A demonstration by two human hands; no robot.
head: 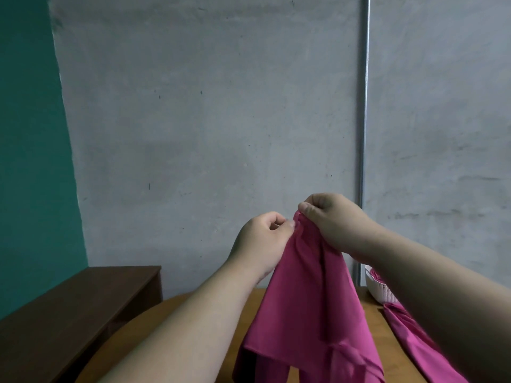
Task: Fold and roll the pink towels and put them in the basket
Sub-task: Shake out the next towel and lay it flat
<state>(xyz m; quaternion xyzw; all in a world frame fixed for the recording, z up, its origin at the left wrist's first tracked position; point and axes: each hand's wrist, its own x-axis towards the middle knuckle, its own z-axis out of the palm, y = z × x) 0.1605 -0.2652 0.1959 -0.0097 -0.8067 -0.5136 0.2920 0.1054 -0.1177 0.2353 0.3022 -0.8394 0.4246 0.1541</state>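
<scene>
Up close, the right hand (pixel 334 222) and the left hand (pixel 262 239) both pinch the top edge of a pink towel (pixel 307 305), thumbs pressed against curled fingers, the two grips almost touching. The cloth hangs bunched from them, its lower end draping over the wooden table (pixel 376 338). This looks like the opening of a fold: finding corners. Next the hands would likely need to slide apart along the edge to spread the cloth flat. To the right, a second pink towel (pixel 409 335) lies on the table just beside a white basket (pixel 380 290), which seems to hold something pink already.
</scene>
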